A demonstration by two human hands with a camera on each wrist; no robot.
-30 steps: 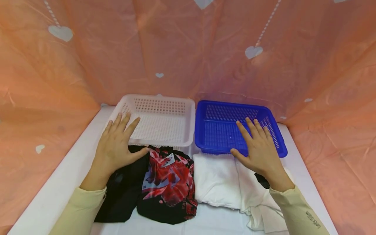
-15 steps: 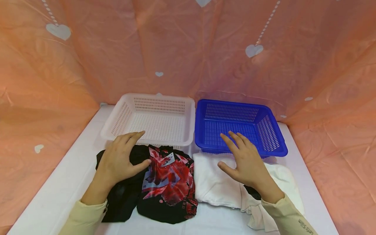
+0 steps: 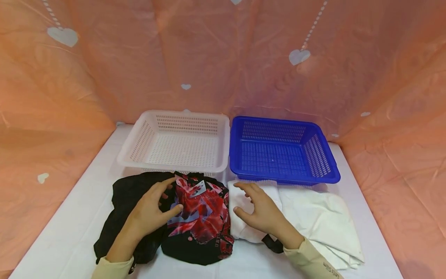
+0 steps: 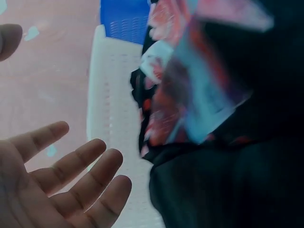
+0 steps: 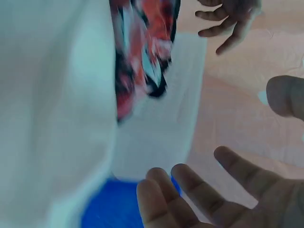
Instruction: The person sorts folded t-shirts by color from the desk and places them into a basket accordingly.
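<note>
My left hand point(image 3: 150, 211) hovers with parted, slightly bent fingers over a black garment point(image 3: 127, 195) and the left edge of a black garment with a red floral print point(image 3: 202, 221). Nothing is in its grasp; the left wrist view shows the bare palm and fingers point(image 4: 90, 187). Over a folded white garment point(image 3: 238, 224), my right hand point(image 3: 265, 213) is held the same way, its palm turned inward and holding nothing. To its right lies another white garment point(image 3: 324, 217), partly hidden by the right forearm. All the garments lie in a row on the white tabletop.
Behind the dark garments stands a white perforated basket point(image 3: 223, 168), side by side with a blue perforated basket point(image 3: 331, 180) behind the white ones. Both baskets have nothing in them. An orange sheet with white hearts point(image 3: 209, 58) hangs around the back and sides of the table point(image 3: 69, 217).
Both hands have come back from over the baskets, down toward the garments and closer together. Their spread fingers have bent a little. The garments and baskets have stayed in place.
</note>
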